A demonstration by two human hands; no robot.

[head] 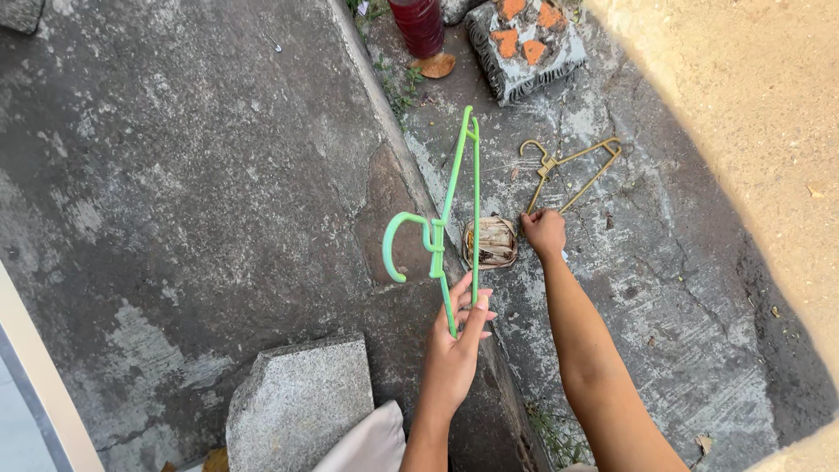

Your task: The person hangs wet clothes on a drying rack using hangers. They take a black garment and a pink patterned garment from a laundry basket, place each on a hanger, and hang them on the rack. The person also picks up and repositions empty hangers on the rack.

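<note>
My left hand [456,336] holds a green plastic clothes hanger [454,197] by its lower corner, upright above the concrete ground, its hook curling to the left. My right hand [544,230] reaches down to the ground and pinches the near corner of a yellow-brown hanger [572,166] that lies flat on the cracked concrete. The fingers are curled on that corner. Between my two hands lies a small flattened dried-leaf wrapper [492,242].
A raised concrete slab edge [384,114] runs diagonally up the middle. A broken concrete block with orange brick patches [523,39] and a dark red container [418,24] stand at the top. A grey stone block [297,402] lies near my left arm. A tan wall [743,105] borders the right.
</note>
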